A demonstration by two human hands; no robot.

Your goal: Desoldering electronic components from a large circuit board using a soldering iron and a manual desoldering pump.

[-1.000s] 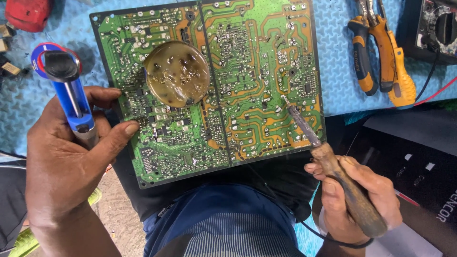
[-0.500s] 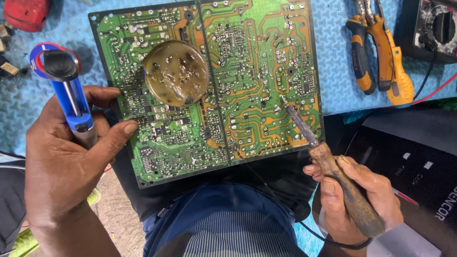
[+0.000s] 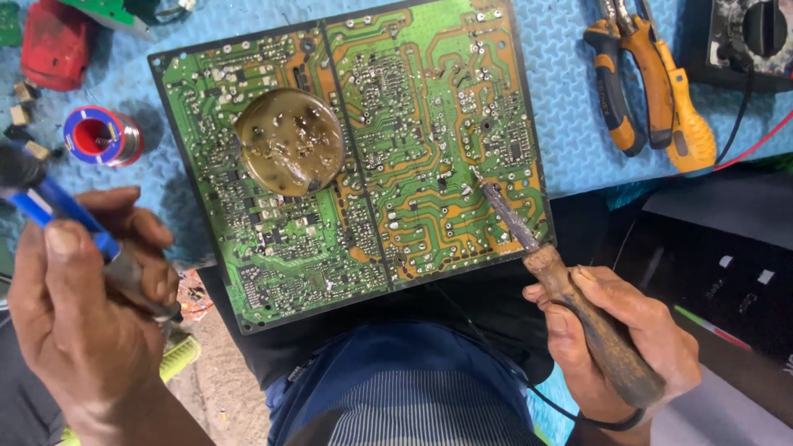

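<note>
A large green circuit board [image 3: 413, 107] lies solder side up on a blue mat, its near edge over my lap. A round tin of brown flux [image 3: 289, 142] sits on the board's left half. My right hand [image 3: 615, 339] grips a soldering iron [image 3: 570, 285] by its wooden handle, and the metal tip touches the board at its right side. My left hand [image 3: 87, 322] holds a blue desoldering pump [image 3: 58, 211] to the left of the board, off its edge.
A spool of solder wire [image 3: 103, 136] with a red and blue end lies left of the board. A red object [image 3: 54, 45] sits at the top left. Orange-handled pliers [image 3: 652, 83] and a multimeter [image 3: 752, 37] lie at the top right. A dark box [image 3: 719, 264] stands at the right.
My left hand has drawn the blue pump away from the board's left edge, leftward and lower. That uncovers the solder spool. The iron tip stays on the board.
</note>
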